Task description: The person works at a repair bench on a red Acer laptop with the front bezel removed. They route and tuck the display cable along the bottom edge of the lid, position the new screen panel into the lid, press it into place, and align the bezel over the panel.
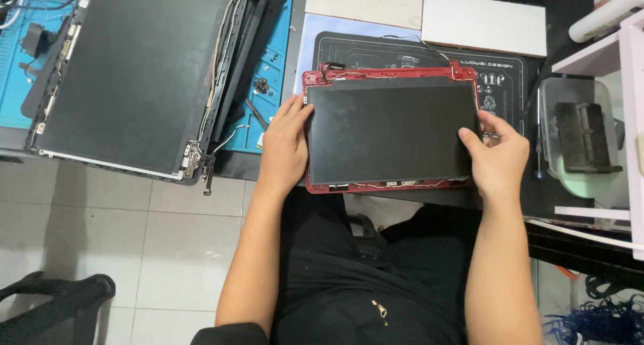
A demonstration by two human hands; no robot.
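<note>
Left hand (285, 147) flat, fingers pinching the panel's left edge | right hand (500, 157) gripping its right edge | screen panel (389, 130) in red lid shell (392, 73) on mat: thin, stiff, probably fragile; hold by edges.

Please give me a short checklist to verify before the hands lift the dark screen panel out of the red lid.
1. Left hand holds the left edge of the screen panel: ok.
2. Right hand holds the right edge, thumb on the panel face: ok.
3. Panel lies flat inside the red lid: ok.
4. Thin wires along the lower lid edge are free of the panel: cannot tell.
5. Cable behind the panel is unplugged: cannot tell, hidden.
6. Screwdriver lies apart from the right grip: ok.
</note>
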